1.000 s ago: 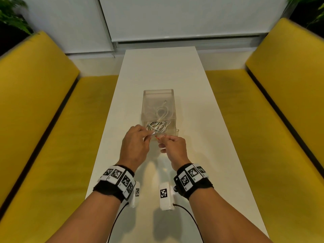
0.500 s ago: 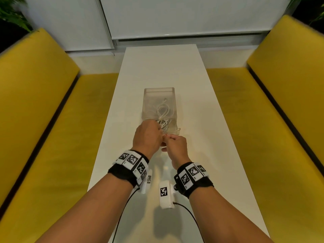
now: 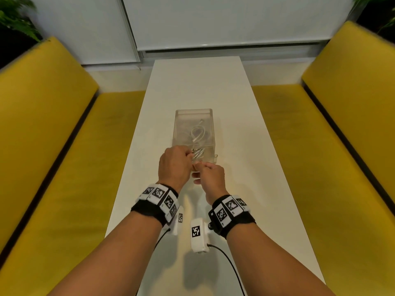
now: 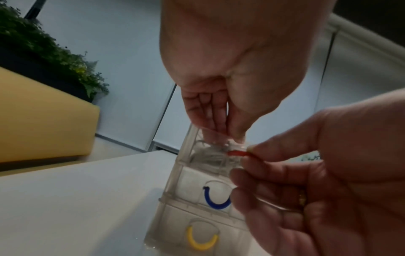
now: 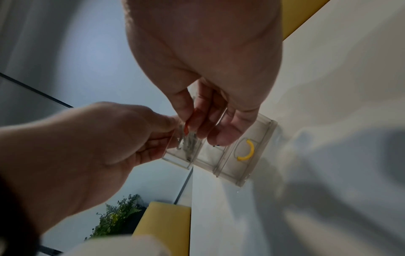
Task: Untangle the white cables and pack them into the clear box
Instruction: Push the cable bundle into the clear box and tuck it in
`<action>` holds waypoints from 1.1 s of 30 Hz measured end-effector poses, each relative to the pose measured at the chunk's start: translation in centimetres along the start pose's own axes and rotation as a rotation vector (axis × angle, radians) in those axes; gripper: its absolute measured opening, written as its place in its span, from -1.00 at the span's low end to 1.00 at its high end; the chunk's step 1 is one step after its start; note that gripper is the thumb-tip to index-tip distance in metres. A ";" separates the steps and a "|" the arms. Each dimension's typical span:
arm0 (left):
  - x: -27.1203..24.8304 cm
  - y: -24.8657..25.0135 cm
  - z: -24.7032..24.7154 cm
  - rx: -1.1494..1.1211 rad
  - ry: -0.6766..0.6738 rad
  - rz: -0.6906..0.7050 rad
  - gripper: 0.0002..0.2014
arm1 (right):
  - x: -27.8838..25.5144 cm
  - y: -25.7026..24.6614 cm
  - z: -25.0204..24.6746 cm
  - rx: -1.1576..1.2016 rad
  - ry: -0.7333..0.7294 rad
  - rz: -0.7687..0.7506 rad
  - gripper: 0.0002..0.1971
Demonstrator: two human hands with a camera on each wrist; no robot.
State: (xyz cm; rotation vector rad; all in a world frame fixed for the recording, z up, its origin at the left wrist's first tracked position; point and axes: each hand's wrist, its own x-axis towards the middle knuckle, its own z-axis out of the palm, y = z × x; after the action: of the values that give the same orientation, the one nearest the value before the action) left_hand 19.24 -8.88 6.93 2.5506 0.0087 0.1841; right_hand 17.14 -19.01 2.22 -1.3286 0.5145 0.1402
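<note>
Inside clear box (image 3: 193, 116): white cables (image 3: 197, 133); left hand (image 3: 174, 165) pinching bundle.

You sat in an office lounge booth: yellow benches (image 3: 53, 146) at 9 and 3, white table (image 3: 198, 86) between, blinds (image 3: 224, 20) at 12.

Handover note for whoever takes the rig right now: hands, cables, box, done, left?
Left hand: fingers curled onto the bundled white cable at the near end of the clear box, pushing it in.
Right hand: pinching a red pull tab on the box's near face, right beside the left hand.
Box stands on the white table. A second, looser white cable already lies further back inside. Blue tab and yellow tab sit lower on the same face.
Done: both visible cables are in or entering the box.
Left: seat the bundle fully, let go, close up.
</note>
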 end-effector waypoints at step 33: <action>-1.4 -0.6 -0.1 0.343 -0.387 0.181 -0.55 | 0.8 0.1 0.0 0.055 0.018 -0.009 -0.87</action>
State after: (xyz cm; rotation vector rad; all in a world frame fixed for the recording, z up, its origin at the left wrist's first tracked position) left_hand 17.89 -8.34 6.51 2.8857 -0.3694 -0.2666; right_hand 17.80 -19.14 1.83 -1.2797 0.5245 0.1060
